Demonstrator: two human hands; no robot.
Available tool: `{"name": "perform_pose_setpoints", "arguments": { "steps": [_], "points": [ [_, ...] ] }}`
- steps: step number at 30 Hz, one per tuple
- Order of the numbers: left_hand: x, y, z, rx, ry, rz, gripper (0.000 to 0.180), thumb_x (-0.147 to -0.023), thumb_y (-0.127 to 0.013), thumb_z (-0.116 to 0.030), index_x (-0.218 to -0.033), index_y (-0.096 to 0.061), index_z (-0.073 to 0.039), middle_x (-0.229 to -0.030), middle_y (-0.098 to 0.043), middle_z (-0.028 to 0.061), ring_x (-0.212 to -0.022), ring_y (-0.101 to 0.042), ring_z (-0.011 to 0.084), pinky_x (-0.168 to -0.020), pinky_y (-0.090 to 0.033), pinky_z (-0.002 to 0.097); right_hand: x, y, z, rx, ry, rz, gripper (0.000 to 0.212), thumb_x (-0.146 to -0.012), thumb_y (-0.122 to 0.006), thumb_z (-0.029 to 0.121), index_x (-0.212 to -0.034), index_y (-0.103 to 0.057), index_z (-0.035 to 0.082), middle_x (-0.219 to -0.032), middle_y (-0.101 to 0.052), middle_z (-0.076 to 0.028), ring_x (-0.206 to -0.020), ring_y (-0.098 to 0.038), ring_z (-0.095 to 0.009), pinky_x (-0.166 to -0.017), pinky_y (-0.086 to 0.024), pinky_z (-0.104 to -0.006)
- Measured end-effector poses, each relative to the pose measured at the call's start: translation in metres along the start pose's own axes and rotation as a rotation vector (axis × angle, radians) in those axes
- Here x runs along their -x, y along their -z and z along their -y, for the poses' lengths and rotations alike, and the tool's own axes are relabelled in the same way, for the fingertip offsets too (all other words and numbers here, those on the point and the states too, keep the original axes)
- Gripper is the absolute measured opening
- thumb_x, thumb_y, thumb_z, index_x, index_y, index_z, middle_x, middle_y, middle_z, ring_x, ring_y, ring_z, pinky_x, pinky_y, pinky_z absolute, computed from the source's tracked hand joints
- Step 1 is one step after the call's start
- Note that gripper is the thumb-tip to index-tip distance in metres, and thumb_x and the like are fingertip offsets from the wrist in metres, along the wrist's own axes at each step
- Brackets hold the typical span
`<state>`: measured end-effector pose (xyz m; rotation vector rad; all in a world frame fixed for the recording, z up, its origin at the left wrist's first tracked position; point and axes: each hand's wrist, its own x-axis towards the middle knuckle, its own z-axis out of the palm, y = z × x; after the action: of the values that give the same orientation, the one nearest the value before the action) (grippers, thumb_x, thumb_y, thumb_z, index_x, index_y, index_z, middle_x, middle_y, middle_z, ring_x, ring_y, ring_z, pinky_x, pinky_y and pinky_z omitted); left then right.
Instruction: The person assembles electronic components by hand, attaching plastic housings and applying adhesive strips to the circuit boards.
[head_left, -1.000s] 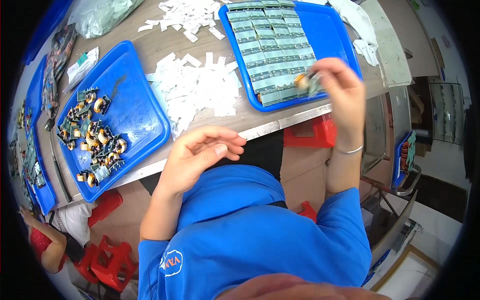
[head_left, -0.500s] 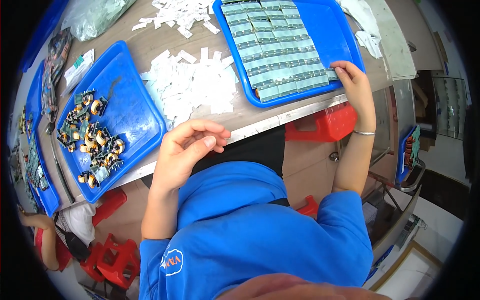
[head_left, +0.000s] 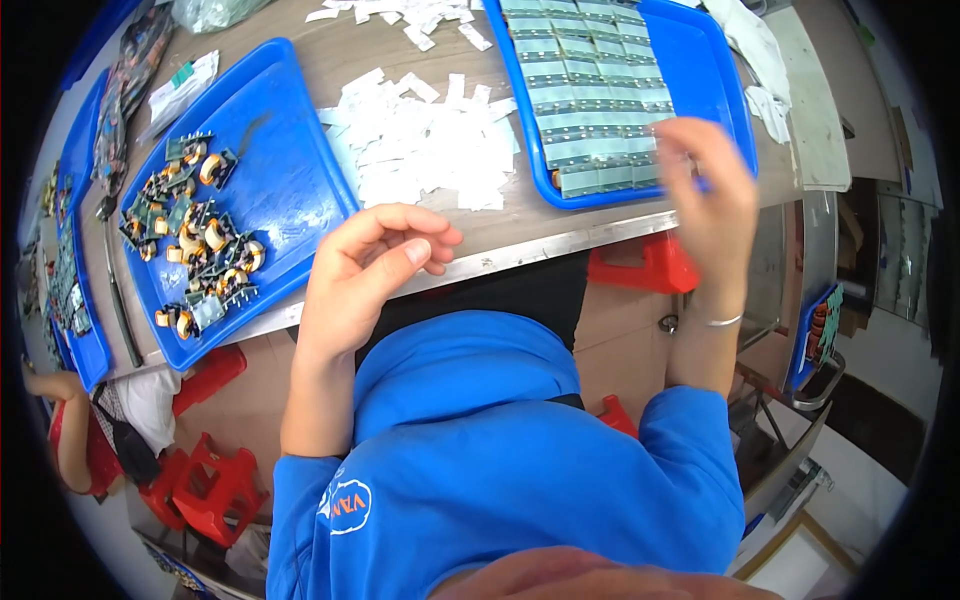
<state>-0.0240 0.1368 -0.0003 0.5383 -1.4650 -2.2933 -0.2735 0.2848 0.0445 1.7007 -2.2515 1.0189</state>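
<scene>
My left hand [head_left: 372, 265] hovers at the table's front edge, near the heap of white paper slips [head_left: 425, 150]. Its fingers are loosely curled with the thumb apart from the index finger, and no object shows in it. My right hand [head_left: 715, 185] is smeared by motion over the near right corner of a blue tray [head_left: 705, 75]. Rows of small circuit boards [head_left: 595, 95] with pale green covers fill that tray's left part. My right fingers hide the end of the nearest rows, and whether they hold anything cannot be made out.
Left of the slips, another blue tray [head_left: 290, 120] holds a pile of coil-bearing circuit boards [head_left: 200, 235]. More slips [head_left: 410, 12] and a plastic bag [head_left: 215, 12] lie at the back. Red stools [head_left: 640, 265] stand below the table; another person's arm [head_left: 62, 430] shows at far left.
My right hand has lifted off a small board at the end of the tray's near rows and moves toward me. My left hand keeps its pose. The whole view has shifted.
</scene>
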Motion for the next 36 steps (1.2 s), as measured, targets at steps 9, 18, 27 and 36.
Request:
{"name": "perform_pose_setpoints", "arguments": {
  "steps": [9,18,27,36],
  "points": [
    [0.011,0.014,-0.009,-0.023,-0.071,-0.135,0.018,-0.083,-0.048,-0.003,-0.098,-0.055,0.004,-0.093,-0.06,0.0162,-0.08,-0.059,0.019,-0.071,-0.048,0.0308,-0.013,-0.096,0.046,0.296,0.27,0.237,0.015,-0.063,-0.069,0.014,-0.069,-0.06,0.003,-0.087,-0.056,-0.008,-0.1,-0.049,-0.025,-0.092,-0.027,-0.0547],
    [0.007,0.017,-0.01,-0.039,-0.13,-0.177,0.018,-0.083,-0.054,-0.003,-0.099,-0.06,0.002,-0.096,-0.061,0.0107,-0.083,-0.058,0.0142,-0.071,-0.047,0.0251,-0.03,-0.087,0.055,0.085,0.281,0.036,0.009,-0.063,-0.066,0.006,-0.068,-0.06,0.008,-0.075,-0.057,-0.002,-0.073,-0.054,-0.019,-0.07,-0.039,-0.0341],
    [-0.003,0.01,-0.011,-0.282,-0.223,-0.239,0.023,-0.082,-0.057,-0.005,-0.104,-0.059,0.003,-0.103,-0.058,0.0125,-0.086,-0.058,0.0147,-0.067,-0.049,0.0236,-0.033,-0.1,0.073,-0.345,0.062,0.113,0.007,-0.067,-0.067,0.001,-0.071,-0.062,0.0,-0.077,-0.06,-0.006,-0.061,-0.057,-0.018,-0.053,-0.045,-0.027],
    [-0.006,0.002,-0.006,-0.217,-0.285,-0.395,0.022,-0.079,-0.064,-0.007,-0.099,-0.062,0.003,-0.097,-0.061,0.011,-0.081,-0.057,0.012,-0.069,-0.048,0.0231,-0.03,-0.093,0.092,-0.428,0.197,-0.022,0.01,-0.069,-0.066,-0.003,-0.077,-0.062,0.0,-0.08,-0.059,-0.01,-0.064,-0.059,-0.017,-0.052,-0.048,-0.0246]
  ]
}}
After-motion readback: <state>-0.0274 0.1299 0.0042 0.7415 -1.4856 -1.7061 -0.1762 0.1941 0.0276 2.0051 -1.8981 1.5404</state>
